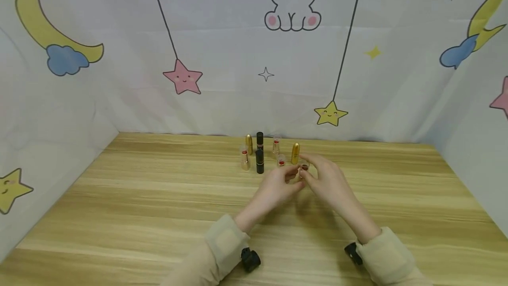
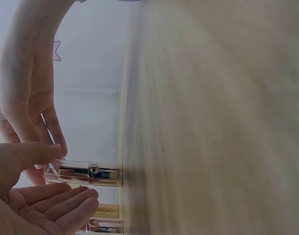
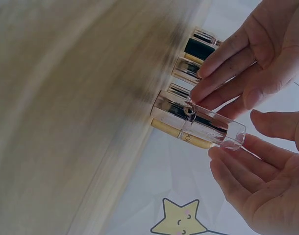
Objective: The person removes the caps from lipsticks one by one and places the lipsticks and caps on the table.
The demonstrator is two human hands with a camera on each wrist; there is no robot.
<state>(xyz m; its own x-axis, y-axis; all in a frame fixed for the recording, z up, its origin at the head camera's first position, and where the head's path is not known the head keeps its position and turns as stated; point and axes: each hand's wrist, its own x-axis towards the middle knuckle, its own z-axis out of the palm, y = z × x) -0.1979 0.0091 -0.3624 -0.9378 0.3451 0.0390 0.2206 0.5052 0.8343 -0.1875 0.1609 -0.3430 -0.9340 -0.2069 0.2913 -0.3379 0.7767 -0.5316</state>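
Observation:
A clear-capped lipstick point(image 3: 188, 115) with a shiny base stands upright on the wooden table between my hands. My right hand point(image 1: 327, 178) is around its top from the right. In the right wrist view the fingertips are right at the clear cap, while the thumb stays apart from it. From the other side comes my left hand point(image 1: 279, 184), its fingers extended beside the lipstick; the left wrist view has its thumb close to the cap top. A gold bullet-shaped lipstick point(image 1: 295, 153) stands just behind. Another clear-capped lipstick point(image 1: 281, 162) is left of it, partly covered by the left hand.
Further left stand two black lipsticks point(image 1: 259, 162), a gold one point(image 1: 248, 144) and a clear-capped one point(image 1: 245, 159). One more clear-capped lipstick point(image 1: 276, 145) is in the back row. A white printed curtain point(image 1: 222, 114) rises behind the table's far edge.

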